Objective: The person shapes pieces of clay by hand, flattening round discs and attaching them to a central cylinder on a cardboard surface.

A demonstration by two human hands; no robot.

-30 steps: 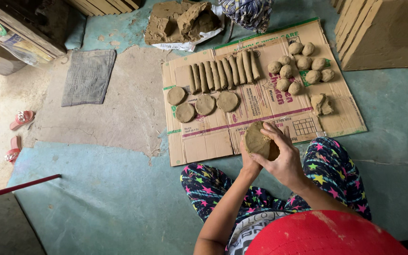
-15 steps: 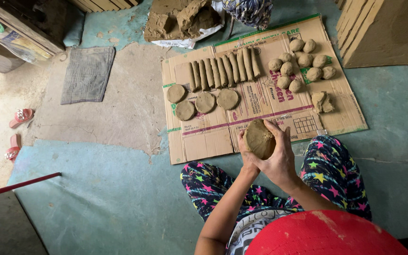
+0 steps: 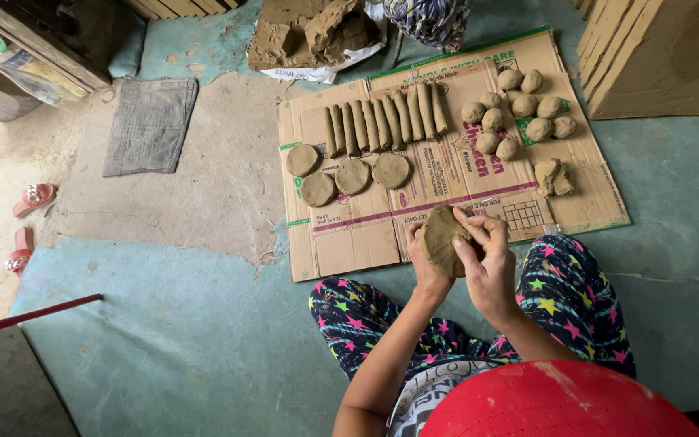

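— Clay everywhere? Four flat discs [image 3: 349,171] lie left on the cardboard sheet [image 3: 349,243], rolls [image 3: 386,123] in the middle, balls [image 3: 515,109] right.
— And the hands?
— Left hand [image 3: 424,263] cups a clay patty [image 3: 442,240] above the cardboard's near edge; right hand [image 3: 487,259] closes its grip over it.

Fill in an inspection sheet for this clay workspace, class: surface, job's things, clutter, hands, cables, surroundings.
Surface: flattened cardboard sheet on a teal floor.
Job's things: clay disc held in both hands; four flat discs, a row of clay rolls, clay balls.
Clutter: raw clay heap, small clay scraps.
Hands: left hand cups the disc; right hand fingers press it.
Cables: nothing seen.
Surroundings: grey mat, pink sandals, cardboard boxes.
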